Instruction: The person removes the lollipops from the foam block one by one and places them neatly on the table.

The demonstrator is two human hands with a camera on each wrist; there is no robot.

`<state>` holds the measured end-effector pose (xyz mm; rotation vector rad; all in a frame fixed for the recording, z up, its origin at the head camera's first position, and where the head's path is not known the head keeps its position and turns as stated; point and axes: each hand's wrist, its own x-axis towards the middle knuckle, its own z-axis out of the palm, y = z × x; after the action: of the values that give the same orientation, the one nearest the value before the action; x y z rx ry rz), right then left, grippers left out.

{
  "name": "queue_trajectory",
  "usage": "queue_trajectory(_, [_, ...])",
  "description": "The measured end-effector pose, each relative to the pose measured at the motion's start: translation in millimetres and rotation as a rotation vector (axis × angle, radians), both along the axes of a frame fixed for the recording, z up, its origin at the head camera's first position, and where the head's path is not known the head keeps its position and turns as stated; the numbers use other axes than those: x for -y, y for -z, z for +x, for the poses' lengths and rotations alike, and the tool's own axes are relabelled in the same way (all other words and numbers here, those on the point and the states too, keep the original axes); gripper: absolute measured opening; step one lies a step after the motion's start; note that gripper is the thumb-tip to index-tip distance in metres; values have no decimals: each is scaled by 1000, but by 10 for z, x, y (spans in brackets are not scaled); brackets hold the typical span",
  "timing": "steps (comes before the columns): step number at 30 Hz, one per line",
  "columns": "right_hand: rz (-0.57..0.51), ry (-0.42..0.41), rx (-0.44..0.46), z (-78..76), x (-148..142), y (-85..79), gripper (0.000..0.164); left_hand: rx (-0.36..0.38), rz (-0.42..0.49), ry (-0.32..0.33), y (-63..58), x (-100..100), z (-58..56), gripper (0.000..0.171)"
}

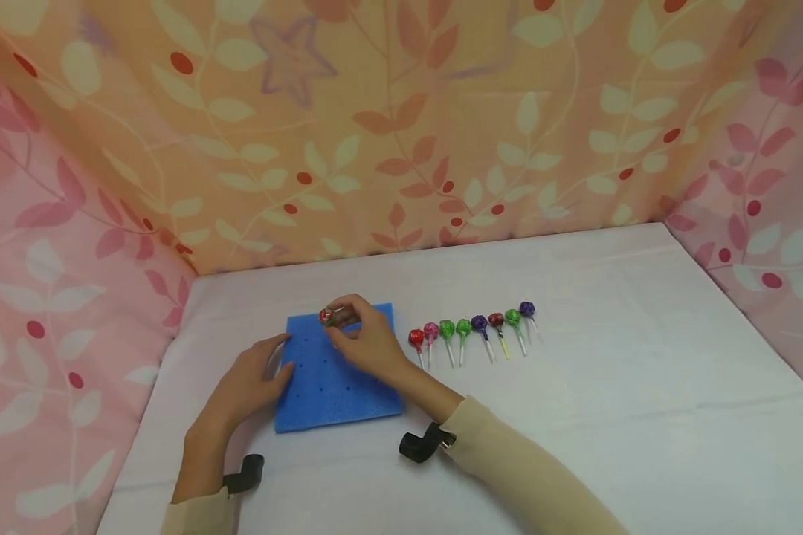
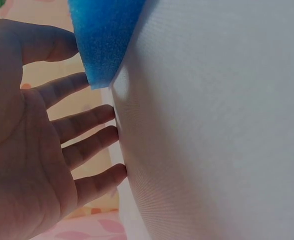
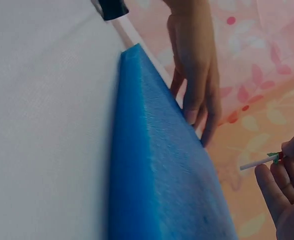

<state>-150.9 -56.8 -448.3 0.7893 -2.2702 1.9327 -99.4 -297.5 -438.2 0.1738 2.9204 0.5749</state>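
A blue foam board (image 1: pixel 337 407) with several small holes in its top lies on the white-covered table. My left hand (image 1: pixel 244 383) is at the board's left edge, its thumb and index finger touching the side. In the left wrist view its other fingers extend loosely beside the foam (image 2: pixel 104 47), holding nothing. Over the far part of the board, my right hand (image 1: pixel 372 348) pinches a lollipop (image 1: pixel 326 316) in a red and green wrapper. Its white stick (image 3: pixel 256 163) pokes out past the fingers in the right wrist view, above the board.
To the right of the board, several lollipops (image 1: pixel 464 327) in red, pink, green and purple wrappers lie in a row, sticks toward me. Floral cloth (image 1: pixel 401 134) hangs behind and at both sides of the table (image 1: pixel 616 357). Each wrist carries a black device (image 1: pixel 418 446).
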Motion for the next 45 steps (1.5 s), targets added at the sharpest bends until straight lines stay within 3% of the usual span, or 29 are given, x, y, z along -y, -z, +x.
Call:
queue_trajectory(16, [32,62,32,118,-639,-203,32,5,7,17,32,30,-13,66])
queue_trajectory(27, [73,120,3,173,-1100,-198,34,23,7,19,11,37,14,66])
queue_trajectory(34, [109,175,54,192,-1373,-193,34,14,23,24,9,17,17,66])
queue_trajectory(40, [169,231,33,230,-1536,-184,35,6,28,25,22,27,22,67])
queue_trajectory(45, [155,254,37,251,-1694,-186,36,2,24,24,33,25,20,67])
